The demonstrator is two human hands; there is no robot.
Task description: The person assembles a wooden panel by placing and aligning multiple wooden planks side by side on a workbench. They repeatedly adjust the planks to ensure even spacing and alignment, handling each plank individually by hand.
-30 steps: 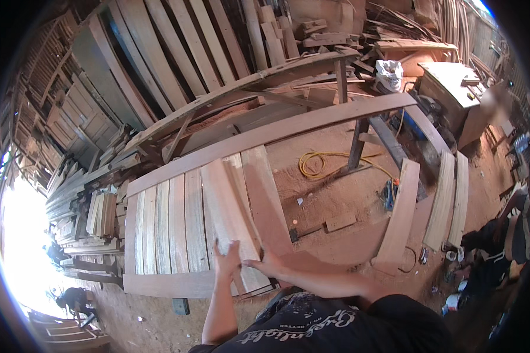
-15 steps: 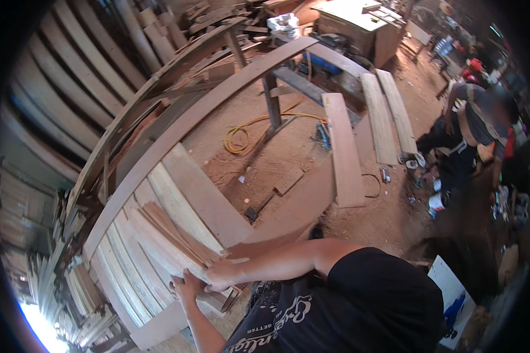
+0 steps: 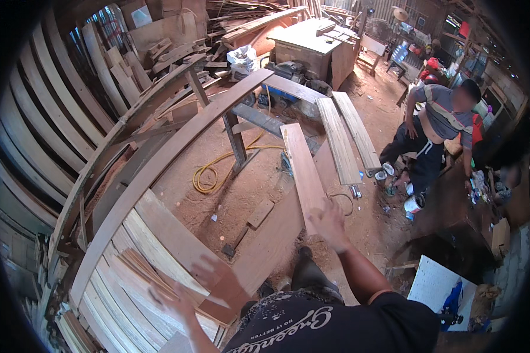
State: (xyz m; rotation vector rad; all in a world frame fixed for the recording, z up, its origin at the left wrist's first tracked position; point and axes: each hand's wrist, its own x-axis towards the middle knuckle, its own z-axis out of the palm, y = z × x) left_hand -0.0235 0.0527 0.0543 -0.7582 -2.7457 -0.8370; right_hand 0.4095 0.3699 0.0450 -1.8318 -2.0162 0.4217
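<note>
your left grip (image 3: 174, 302) is splayed near the strips (image 3: 142, 267); your right grip (image 3: 328, 225) is at the plank (image 3: 304, 176), whose near end seems handiest, clasp unclear.

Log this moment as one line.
left hand: open, by thin strips; right hand: at near end of plank, contact unclear; co-worker: at right

From my end, the floor (image 3: 371, 238) reads reddish and dusty, spread through mid-frame. On it: a yellow hose (image 3: 196, 185) coiled left of centre, a wood block (image 3: 261, 213) lower and rightward, a white bucket (image 3: 414, 204) at right. Lower left, a row of pale boards (image 3: 115, 309) carries thin strips (image 3: 142, 267) (browner than the boards). Top centre, I log a wooden table (image 3: 294, 37), loose wood pieces (image 3: 338, 39) on top.
</note>
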